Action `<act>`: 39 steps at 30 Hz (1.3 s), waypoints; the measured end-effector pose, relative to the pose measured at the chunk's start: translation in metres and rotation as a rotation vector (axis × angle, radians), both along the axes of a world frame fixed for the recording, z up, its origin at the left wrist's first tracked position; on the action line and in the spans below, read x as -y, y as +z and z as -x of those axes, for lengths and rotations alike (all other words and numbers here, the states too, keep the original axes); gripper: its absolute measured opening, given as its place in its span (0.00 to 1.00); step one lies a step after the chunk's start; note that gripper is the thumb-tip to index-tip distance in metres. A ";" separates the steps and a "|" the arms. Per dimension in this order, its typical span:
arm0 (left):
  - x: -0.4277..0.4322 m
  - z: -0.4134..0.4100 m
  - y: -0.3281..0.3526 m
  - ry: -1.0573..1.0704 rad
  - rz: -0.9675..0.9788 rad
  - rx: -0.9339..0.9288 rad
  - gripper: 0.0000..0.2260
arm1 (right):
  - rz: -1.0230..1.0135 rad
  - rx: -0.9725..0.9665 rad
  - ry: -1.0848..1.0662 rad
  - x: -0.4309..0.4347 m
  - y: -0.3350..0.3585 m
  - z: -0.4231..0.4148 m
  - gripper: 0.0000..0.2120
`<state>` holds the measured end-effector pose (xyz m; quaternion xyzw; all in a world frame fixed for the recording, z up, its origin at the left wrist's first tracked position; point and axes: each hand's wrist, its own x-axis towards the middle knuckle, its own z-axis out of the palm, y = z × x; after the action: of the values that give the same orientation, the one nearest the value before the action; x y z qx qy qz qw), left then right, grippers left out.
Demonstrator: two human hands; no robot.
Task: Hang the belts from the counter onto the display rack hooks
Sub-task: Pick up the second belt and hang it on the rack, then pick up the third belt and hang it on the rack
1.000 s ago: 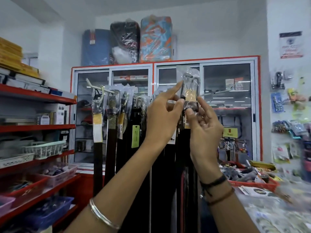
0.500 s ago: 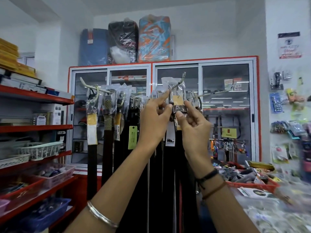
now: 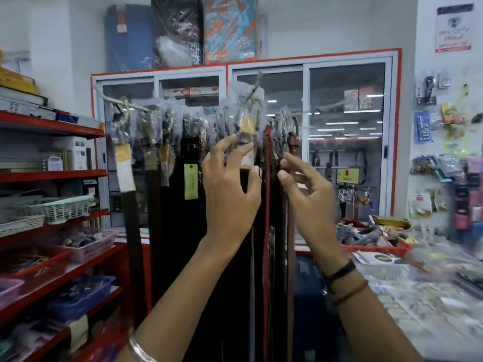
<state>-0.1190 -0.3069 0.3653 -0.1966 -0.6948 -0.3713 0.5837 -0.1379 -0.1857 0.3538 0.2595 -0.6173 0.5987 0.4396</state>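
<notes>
- Left hand (image 3: 230, 194) is raised in front of a rack of hanging belts, its fingers (image 3: 222, 150) spread and curled loosely, with the fingertips touching the wrapped buckle of one belt (image 3: 247, 126); whether they pinch it or only rest on it cannot be told.
- That belt hangs from a metal hook (image 3: 254, 87) just above the left fingers, its buckle in clear plastic with a yellow tag whose writing is too blurred to read.
- Right hand (image 3: 305, 189) is beside the left, fingers half open and holding nothing, close to the dark straps that hang between the two hands.
- More belts (image 3: 156, 142) hang in a row to the left of the left fingers, one with a green tag (image 3: 191, 181), its print unreadable.
- Further left stand red shelves (image 3: 52, 176); a dark box there reads "CRYSTAL".
- To the right of the right fingers, the counter (image 3: 418, 304) is covered with blurred small goods.
- Behind the hands is a glass-door cabinet (image 3: 345, 142) with a red frame, and a wall poster (image 3: 453, 30) high on the right, its text illegible.
</notes>
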 end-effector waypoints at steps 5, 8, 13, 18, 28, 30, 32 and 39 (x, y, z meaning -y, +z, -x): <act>-0.059 -0.022 -0.058 -0.266 -0.020 -0.016 0.08 | -0.049 -0.012 -0.211 -0.064 -0.053 -0.032 0.13; -0.102 -0.028 -0.096 -0.413 -0.041 0.057 0.07 | -0.035 0.060 -0.279 -0.108 -0.094 -0.056 0.12; -0.186 -0.031 -0.164 -0.617 -0.077 0.300 0.05 | 0.041 0.229 -0.462 -0.197 -0.165 -0.092 0.12; -0.279 -0.040 -0.231 -0.858 -0.037 0.662 0.06 | 0.051 0.478 -0.688 -0.298 -0.230 -0.119 0.12; -0.448 -0.060 -0.328 -0.995 0.323 1.177 0.09 | -0.151 1.034 -1.098 -0.510 -0.307 -0.137 0.16; -0.472 -0.063 -0.335 -0.975 0.412 1.240 0.12 | -0.326 1.210 -1.124 -0.543 -0.315 -0.134 0.22; -0.489 -0.065 -0.339 -0.954 0.454 1.261 0.12 | -0.481 1.370 -1.085 -0.566 -0.320 -0.131 0.28; -0.526 -0.061 -0.346 -0.832 0.575 1.323 0.16 | -0.643 1.572 -1.010 -0.603 -0.326 -0.123 0.26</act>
<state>-0.0578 0.2192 0.0198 -0.3201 -0.8327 -0.4036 -0.2030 -0.0149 0.4170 0.0281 -0.3988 -0.9051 0.1466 0.0169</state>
